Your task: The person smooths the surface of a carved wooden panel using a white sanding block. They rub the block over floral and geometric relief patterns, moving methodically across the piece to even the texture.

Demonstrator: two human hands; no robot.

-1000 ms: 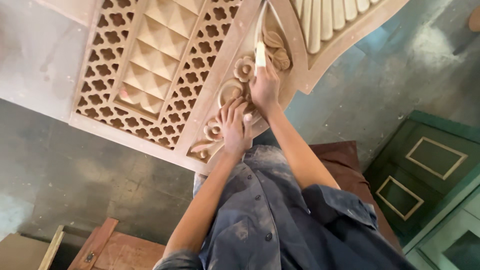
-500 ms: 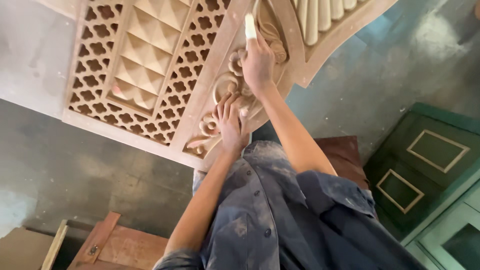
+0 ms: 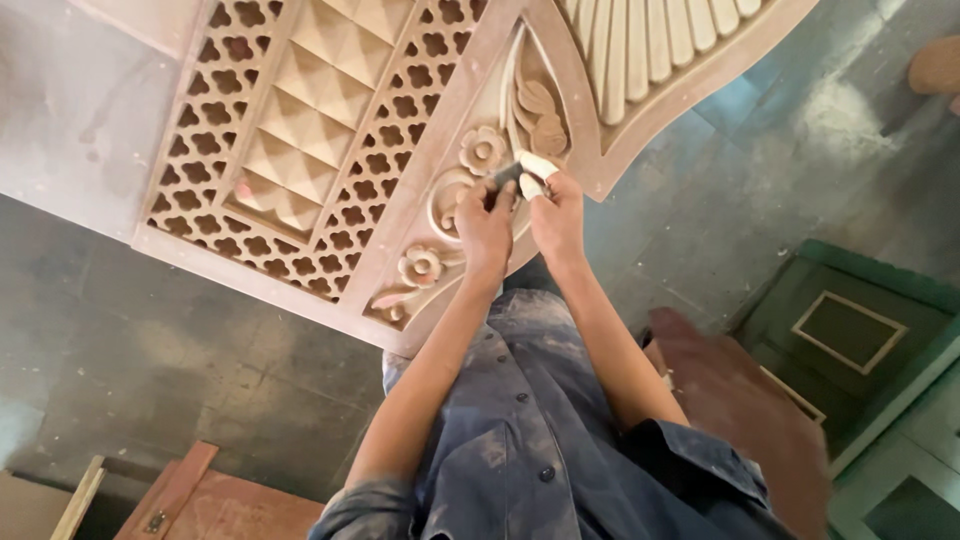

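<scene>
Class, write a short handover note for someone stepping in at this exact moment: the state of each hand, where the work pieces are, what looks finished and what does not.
Left hand: closed on a small dark tool, its tip at the floral carving.
Right hand: pinching a pale folded piece, likely sandpaper, beside the tool.
Carved wooden panel: tilted in front of the person, over a grey floor; lattice to the left, fluted fan at the top.
Done: all motifs are cut in relief.
Left: how far the scroll is smoothed cannot be told; both hands sit at the middle of it.
</scene>
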